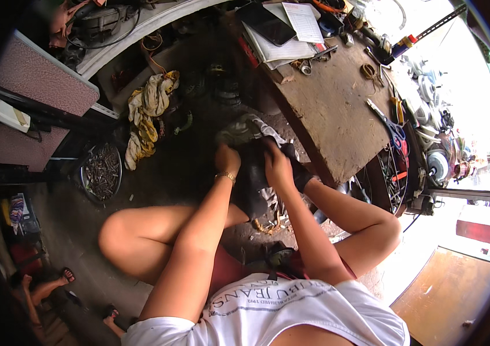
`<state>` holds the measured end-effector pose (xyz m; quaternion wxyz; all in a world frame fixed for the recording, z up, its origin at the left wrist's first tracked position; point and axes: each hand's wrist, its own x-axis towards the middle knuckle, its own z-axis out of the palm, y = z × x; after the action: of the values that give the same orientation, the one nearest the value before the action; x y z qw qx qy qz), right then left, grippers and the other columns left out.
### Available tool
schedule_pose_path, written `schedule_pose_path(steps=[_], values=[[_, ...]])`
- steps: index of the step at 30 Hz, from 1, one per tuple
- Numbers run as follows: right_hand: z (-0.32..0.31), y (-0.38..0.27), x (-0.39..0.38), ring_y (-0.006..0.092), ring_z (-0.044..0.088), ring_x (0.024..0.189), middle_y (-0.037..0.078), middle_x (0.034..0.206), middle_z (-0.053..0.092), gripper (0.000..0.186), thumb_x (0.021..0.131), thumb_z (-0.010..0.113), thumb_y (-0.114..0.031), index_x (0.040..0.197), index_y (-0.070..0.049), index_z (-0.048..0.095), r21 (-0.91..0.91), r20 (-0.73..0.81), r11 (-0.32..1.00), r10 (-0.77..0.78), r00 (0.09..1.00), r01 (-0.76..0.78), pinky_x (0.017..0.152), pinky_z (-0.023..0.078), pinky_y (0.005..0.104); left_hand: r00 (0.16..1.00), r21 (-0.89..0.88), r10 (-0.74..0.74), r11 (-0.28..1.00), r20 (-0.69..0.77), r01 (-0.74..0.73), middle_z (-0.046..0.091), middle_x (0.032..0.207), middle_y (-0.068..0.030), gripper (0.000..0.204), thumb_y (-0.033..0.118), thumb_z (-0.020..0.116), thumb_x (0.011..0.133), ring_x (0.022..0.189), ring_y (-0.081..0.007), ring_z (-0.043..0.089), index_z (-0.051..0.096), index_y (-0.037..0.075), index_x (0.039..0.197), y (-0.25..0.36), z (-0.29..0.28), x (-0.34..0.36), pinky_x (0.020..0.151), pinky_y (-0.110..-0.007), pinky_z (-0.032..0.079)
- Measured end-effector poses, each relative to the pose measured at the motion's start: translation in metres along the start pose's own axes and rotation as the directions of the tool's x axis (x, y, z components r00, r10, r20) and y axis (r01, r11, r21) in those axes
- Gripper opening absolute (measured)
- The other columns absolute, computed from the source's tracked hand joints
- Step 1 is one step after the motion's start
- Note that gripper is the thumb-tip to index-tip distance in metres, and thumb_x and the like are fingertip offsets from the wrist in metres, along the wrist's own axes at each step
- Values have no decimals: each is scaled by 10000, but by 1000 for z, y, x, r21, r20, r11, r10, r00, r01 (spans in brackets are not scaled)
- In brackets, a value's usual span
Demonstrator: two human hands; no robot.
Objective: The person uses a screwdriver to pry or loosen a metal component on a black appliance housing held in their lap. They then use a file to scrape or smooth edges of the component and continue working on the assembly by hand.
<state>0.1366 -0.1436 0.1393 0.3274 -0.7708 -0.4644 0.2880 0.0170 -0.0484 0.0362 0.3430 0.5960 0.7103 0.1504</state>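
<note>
I sit low with my legs apart and both arms stretched out in front of me. My left hand [227, 158], a bracelet at its wrist, is closed in a fist beside a grey patterned cloth [248, 126]; its fingertips are blurred and what they grip is hidden. My right hand [278, 164] closes its thumb and fingers on the edge of a black object [252, 173] between my shins. Shadow hides what kind of object that is. Part of the patterned cloth lies behind and below it.
At the right stands a worn wooden table [337, 109] with scissors [392, 127], a tablet [268, 24], papers and tools. A basin of small metal parts [102, 172] sits at the left, near a stained yellowish cloth [149, 109]. Another person's foot [67, 275] shows at lower left.
</note>
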Motion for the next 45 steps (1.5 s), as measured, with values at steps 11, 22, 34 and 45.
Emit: schedule_pose_path(steps=[11, 22, 34, 45], values=[[-58, -10, -122, 321, 666, 1004, 186, 1137, 656, 411, 929, 460, 7, 1332, -63, 501, 46, 129, 995, 84, 988, -91, 848, 497, 355, 997, -48, -71, 996, -15, 70, 630, 1053, -288, 315, 71, 470, 838, 1004, -447, 603, 548, 5, 1136, -2, 0, 12, 851, -504, 485], [-56, -6, -123, 318, 655, 995, 205, 1140, 649, 449, 941, 448, -23, 1389, -59, 460, 66, 83, 988, 137, 987, -143, 860, 481, 348, 984, -210, -151, 969, -100, 127, 652, 1057, -253, 327, 121, 507, 861, 1017, -421, 619, 552, 31, 1172, -2, 1, 11, 859, -488, 508], [7, 24, -17, 171, 594, 624, 224, 821, 644, 371, 963, 483, -108, 1331, -81, 530, 30, -172, 982, -180, 968, 188, 640, 485, 312, 1000, -39, -4, 999, -3, 4, 640, 1051, -280, 310, 72, 506, 801, 1010, -426, 616, 610, 3, 1084, -5, -2, 18, 858, -481, 501], [-7, 50, -26, 333, 612, 1127, 229, 1231, 603, 353, 967, 455, -73, 1307, -25, 532, 130, -191, 986, -75, 979, 101, 904, 484, 348, 999, -61, -48, 997, -23, 47, 637, 1051, -294, 322, 52, 488, 810, 1025, -439, 605, 602, -21, 1103, 11, 1, 4, 880, -482, 492]])
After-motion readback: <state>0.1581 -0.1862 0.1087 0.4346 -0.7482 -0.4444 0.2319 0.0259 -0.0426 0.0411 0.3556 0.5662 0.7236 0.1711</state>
